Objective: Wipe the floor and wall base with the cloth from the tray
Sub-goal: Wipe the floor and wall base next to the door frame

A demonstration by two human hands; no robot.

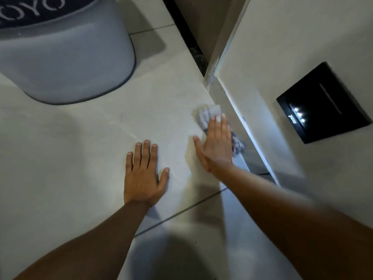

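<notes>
Wiping looks well under way in the single head view: the cloth (210, 116) is already out of the tray (no tray shows anywhere here) and lies flat on the floor (80, 158), right where the floor meets the wall base (238, 126) on the right. The right hand (217, 144) presses it down with fingers straight and together, thumb spread out to the left, palm flat over the middle of the cloth; nothing is pinched. The left hand (144, 174) rests spread on the bare floor to the left of it, palm down, holding nothing, probably propping the person's weight.

How much floor has been covered I cannot tell, since no wet or clean streaks stand out. My guess is that the stretch of wall base running nearer along the right, and the corner farther off, are still to do.

The floor is large pale tiles, smooth with a faint sheen, and a dark grout line crosses near the forearms. The cloth is thin and soft, grey-blue with darker stripes, crumpled at its near end. The wall base is a smooth pale strip under a matte wall (282, 57). A black glossy panel (323, 104) with small lit dots sits on that wall. Far left stands a rounded grey bin (66, 61), smooth-sided, with a dark lettered top.
</notes>
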